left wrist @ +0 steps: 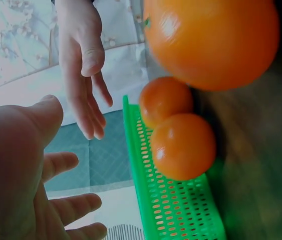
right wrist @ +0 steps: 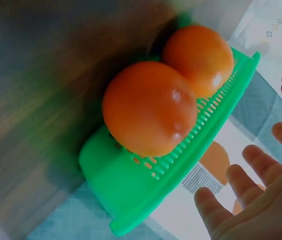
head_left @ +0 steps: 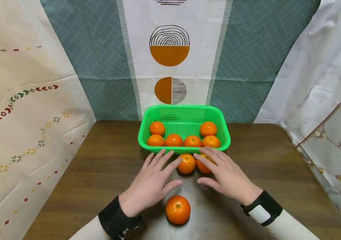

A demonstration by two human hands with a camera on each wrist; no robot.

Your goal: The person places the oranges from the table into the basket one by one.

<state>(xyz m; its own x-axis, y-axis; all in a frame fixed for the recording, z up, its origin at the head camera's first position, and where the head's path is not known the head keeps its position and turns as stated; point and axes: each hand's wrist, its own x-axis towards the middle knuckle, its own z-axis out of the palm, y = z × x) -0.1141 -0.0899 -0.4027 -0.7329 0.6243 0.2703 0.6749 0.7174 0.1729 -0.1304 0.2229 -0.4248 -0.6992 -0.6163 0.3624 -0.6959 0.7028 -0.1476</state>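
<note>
Two mandarins [head_left: 187,163] stand side by side against the front wall of a green plastic basket [head_left: 185,150]; the right one [head_left: 203,164] is partly hidden by fingers. My left hand [head_left: 153,180] is spread out left of this pair, its index fingertip overlapping the left fruit in the head view. On the other side my right hand [head_left: 226,173] reaches over the right mandarin, fingers straight and apart, palm facing inward. Neither hand grips anything. A third loose mandarin [head_left: 178,209] lies nearer me, beside the left wrist; it looms large in the left wrist view [left wrist: 213,42].
Inside the basket, several mandarins [head_left: 174,140] line the front and both sides, with bare mesh behind them. The brown wooden table [head_left: 107,156] extends to either side. Patterned cloth [head_left: 104,66] hangs behind the basket, and other cloths border the table left and right.
</note>
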